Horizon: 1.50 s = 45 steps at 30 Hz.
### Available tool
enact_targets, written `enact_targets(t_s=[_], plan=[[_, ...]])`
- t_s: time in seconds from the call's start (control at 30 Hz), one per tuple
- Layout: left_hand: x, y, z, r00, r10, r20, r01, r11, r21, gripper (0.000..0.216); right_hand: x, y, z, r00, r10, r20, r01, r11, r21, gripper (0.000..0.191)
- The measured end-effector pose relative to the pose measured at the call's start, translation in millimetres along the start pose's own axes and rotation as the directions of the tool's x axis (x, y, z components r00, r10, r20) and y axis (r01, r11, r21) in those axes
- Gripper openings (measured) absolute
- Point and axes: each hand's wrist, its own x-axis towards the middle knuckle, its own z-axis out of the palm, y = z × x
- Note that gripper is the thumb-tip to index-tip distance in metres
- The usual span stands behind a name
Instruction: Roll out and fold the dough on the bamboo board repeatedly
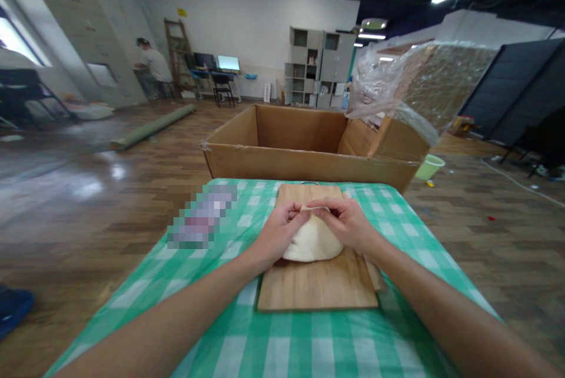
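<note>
A pale lump of dough [311,241] lies on a wooden cutting board [318,287] in the middle of a table covered with a green and white checked cloth [273,342]. My left hand [278,231] pinches the dough's far upper edge from the left, fingers closed on it. From the right, my right hand [346,222] pinches the same thin edge. Both hands rest against the dough and meet at its top.
A large open cardboard box [309,151] stands just beyond the table's far edge, with clear plastic wrap [424,86] rising at its right. A blurred patch [200,216] lies on the cloth left of the board. A green bowl [429,167] sits on the floor. A person stands far back left.
</note>
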Motion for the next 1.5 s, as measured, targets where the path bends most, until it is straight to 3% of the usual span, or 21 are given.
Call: enact_targets(t_s=[0.13,0.23,0.4,0.53,0.67,0.8,0.97,1.17,1.23,1.4,1.5], plan=[[5.1,-3.4,-5.6,1.0,0.011,-0.016,-0.012,0.998,-0.056,0.034,-0.8,-1.7,-4.3,0.998,0.004,0.056,-0.004,1.0,0.009,0.028],[6.2,-4.6,-6.5,1.0,0.001,-0.008,-0.001,1.0,0.006,0.044,-2.2,-4.7,-4.5,0.996,0.049,0.077,-0.054,0.997,0.061,0.026],[3.2,-3.3,-3.9,0.998,0.051,0.02,-0.053,0.995,0.081,0.041,-0.1,-1.2,1.3,0.971,0.227,-0.072,-0.216,0.967,0.135,0.033],[1.6,-5.8,-5.0,0.985,0.167,-0.041,-0.157,0.972,0.177,0.031,-0.4,7.8,7.4,0.954,0.292,0.068,-0.297,0.951,0.091,0.049],[1.2,-7.2,-6.5,0.975,0.216,-0.049,-0.195,0.941,0.278,0.025,-4.1,8.1,11.0,0.978,0.195,0.08,-0.192,0.98,-0.047,0.044],[2.7,-4.0,-5.9,0.98,0.199,-0.028,-0.178,0.925,0.334,0.033,-5.8,3.3,9.5,0.992,0.087,0.096,-0.075,0.99,-0.122,0.034],[5.3,-3.5,-8.9,0.989,0.149,0.012,-0.145,0.94,0.31,0.037,-4.3,9.0,6.1,0.989,0.119,0.086,-0.106,0.984,-0.142,0.029],[4.1,-6.6,-10.8,0.989,0.144,-0.011,-0.136,0.953,0.271,0.039,-1.5,11.5,3.1,0.976,0.169,0.139,-0.165,0.985,-0.039,0.035],[3.9,-4.6,-8.5,0.991,0.134,-0.001,-0.131,0.969,0.21,0.041,-1.1,10.0,2.9,0.981,0.167,0.096,-0.169,0.985,0.02,0.034],[3.2,2.0,-5.7,0.994,0.08,0.08,-0.093,0.978,0.187,0.049,-0.6,12.7,4.6,0.962,0.214,-0.169,-0.193,0.972,0.135,0.031],[1.7,1.8,-8.1,0.996,0.043,0.076,-0.062,0.961,0.271,0.049,-0.4,13.7,3.2,0.949,0.274,-0.158,-0.26,0.96,0.1,0.033]])
